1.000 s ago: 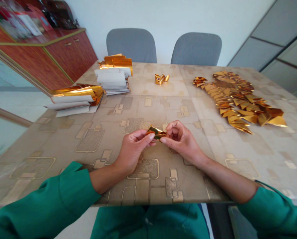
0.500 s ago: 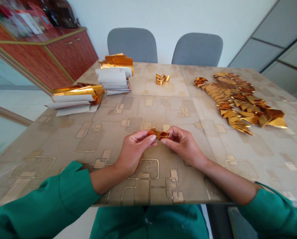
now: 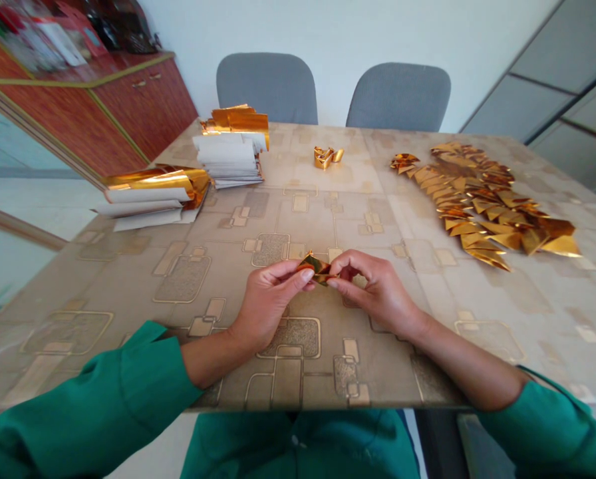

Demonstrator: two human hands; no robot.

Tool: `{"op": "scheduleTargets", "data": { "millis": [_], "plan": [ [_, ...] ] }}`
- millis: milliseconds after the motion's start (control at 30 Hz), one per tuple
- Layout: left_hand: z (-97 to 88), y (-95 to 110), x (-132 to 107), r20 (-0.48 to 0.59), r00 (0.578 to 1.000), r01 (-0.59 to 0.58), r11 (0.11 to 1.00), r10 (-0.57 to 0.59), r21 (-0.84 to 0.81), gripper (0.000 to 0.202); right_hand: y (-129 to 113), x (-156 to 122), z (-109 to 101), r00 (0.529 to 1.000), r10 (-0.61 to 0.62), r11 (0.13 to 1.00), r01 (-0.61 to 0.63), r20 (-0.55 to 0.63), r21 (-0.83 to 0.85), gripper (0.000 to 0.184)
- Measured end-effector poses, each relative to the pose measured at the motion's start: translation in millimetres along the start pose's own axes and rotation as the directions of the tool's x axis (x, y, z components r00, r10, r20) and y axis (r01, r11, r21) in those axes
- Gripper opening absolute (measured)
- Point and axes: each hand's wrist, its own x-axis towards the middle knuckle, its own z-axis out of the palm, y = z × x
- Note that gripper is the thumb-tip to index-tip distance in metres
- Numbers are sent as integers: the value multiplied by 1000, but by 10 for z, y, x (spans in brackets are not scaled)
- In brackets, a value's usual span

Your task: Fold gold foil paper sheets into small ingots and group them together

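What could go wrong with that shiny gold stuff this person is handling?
The small gold foil piece is pinched between the left hand and right hand; foil this thin might crease or tear. The loose folded foil triangles lie unfastened on the table, so a careless reach could perhaps scatter them. The foil-topped paper stack sits close to the table's edge and might slide off if bumped.
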Motion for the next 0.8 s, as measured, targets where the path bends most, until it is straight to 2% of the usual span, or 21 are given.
{"op": "scheduleTargets", "data": {
  "millis": [167,467,667,800],
  "plan": [
    [-5,15,1,6,1000,17,996,-17,82,14,29,0,15,999,41,998,-41,5,48,8],
    [-3,5,2,37,998,47,994,-50,96,17,45,18,5,995,98,989,-102,34,110,12],
    [8,22,3,41,998,53,994,-57,98,17,74,19,24,994,98,967,-109,57,229,15],
    [1,15,-2,52,996,67,989,-74,129,18,70,13,44,991,128,966,-135,48,222,18]
  ]
}}
